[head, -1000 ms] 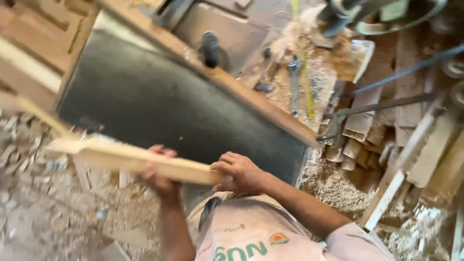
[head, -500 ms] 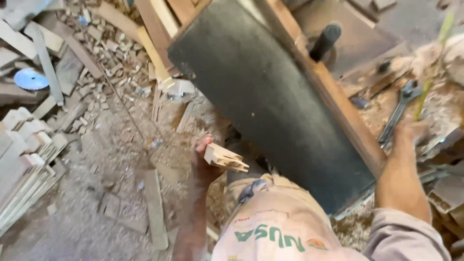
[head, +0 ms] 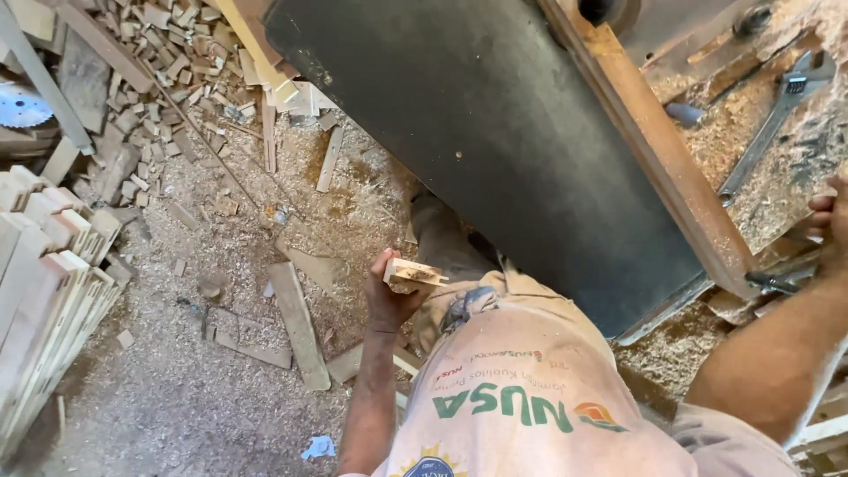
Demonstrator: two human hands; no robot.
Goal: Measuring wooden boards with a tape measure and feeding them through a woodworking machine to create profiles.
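The left hand [head: 389, 296] grips a short wood block [head: 413, 275] beside the person's hip, above the sawdust-strewn floor [head: 177, 389]. The right hand [head: 829, 221] reaches onto the table [head: 671, 185] near a wrench [head: 767, 124]; its grip cannot be told.

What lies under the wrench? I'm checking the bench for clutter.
The wrench lies on a bed of sawdust on the bench. The surface beneath is covered, so its state cannot be seen. The right hand rests nearby, apart from it.
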